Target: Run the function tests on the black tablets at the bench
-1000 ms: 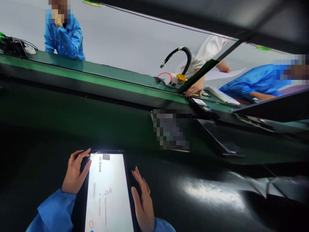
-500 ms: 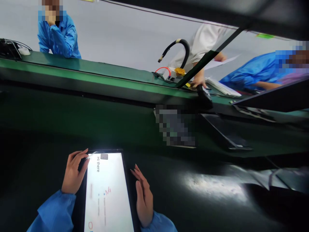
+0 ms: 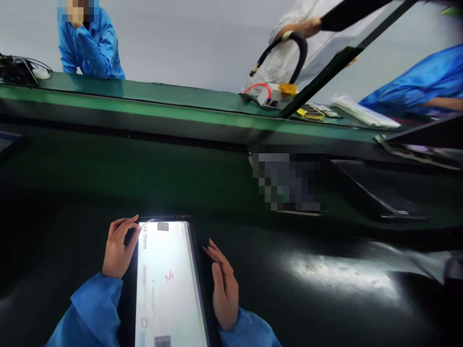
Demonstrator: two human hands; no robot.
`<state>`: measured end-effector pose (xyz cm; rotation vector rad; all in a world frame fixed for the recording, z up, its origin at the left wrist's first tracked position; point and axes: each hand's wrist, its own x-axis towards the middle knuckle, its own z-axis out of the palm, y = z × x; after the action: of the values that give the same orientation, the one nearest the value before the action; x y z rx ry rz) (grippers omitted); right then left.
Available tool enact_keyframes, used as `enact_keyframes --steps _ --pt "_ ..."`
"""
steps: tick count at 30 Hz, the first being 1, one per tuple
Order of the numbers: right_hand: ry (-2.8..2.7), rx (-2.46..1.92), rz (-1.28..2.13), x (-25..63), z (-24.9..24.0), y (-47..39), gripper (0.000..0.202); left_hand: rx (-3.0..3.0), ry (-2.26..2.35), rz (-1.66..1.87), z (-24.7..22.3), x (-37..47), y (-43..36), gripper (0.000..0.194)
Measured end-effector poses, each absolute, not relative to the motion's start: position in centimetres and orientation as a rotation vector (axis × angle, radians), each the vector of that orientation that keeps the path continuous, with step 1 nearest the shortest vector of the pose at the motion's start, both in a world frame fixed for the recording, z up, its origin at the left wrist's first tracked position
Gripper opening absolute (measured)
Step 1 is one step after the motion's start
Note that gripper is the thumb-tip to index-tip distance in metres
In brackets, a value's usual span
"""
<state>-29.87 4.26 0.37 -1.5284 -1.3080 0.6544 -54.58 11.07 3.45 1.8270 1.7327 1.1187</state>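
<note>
Tablet (image 3: pixel 168 284), lit white screen reading "Hi there", flat on dark surface (image 3: pixel 325 299) between both hands. Left hand (image 3: pixel 119 248) pinches a thin film tab at its top corner; right hand (image 3: pixel 224 289) lies open along its edge. Risk, judged: film tearing or tablet sliding if unbraced.

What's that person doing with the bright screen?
A person in blue sleeves has a lit tablet lying flat on a dark table. The left hand pinches a thin film tab at the tablet's top left corner, while the right hand rests open along its right edge. The screen reads "Hi there". Other people stand beyond the green conveyor.
</note>
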Motion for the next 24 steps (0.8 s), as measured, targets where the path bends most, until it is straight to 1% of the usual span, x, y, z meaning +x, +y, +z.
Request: enact_keyframes --steps 18,24 --pt "-1.361 -1.511 0.615 -29.88 0.85 4.37 0.032 1.698 1.744 1.096 3.71 -54.57 10.95 0.015" --pt "-1.543 -1.490 0.497 -29.57 1.31 4.57 0.031 1.687 1.743 1.114 3.57 -54.66 10.91 0.017"
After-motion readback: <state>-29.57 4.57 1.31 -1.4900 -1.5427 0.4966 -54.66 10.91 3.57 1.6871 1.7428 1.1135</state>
